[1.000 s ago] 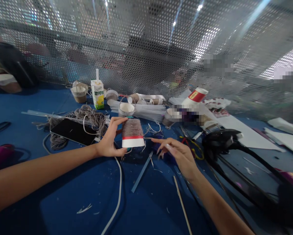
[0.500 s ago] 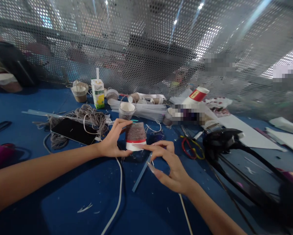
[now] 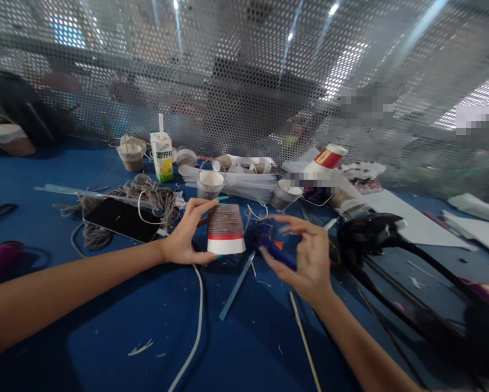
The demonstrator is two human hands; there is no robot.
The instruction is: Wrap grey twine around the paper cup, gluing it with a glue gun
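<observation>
My left hand point(image 3: 185, 234) is closed round an upside-down paper cup point(image 3: 226, 231) and holds it just above the blue table point(image 3: 105, 337). The cup is wrapped in brown twine, with a red band and white rim at its bottom. My right hand point(image 3: 309, 258) is to the right of the cup, blurred by motion. Its fingers curl round a dark blue tool point(image 3: 274, 247) with a bit of orange on it, lifted off the table. A clear plastic stick point(image 3: 236, 286) lies below the cup.
A black phone point(image 3: 124, 218) and a twine pile point(image 3: 146, 193) lie to the left. A milk carton point(image 3: 162, 155), paper cups point(image 3: 209, 182) and clear sticks stand at the back by the perforated screen point(image 3: 244, 81). A black device point(image 3: 370, 231) sits right. A white cable point(image 3: 197, 326) and a thin stick point(image 3: 305, 343) lie near me.
My right hand left the cup's rim, went right and came up holding the blue tool. My left hand still holds the cup, shifted slightly.
</observation>
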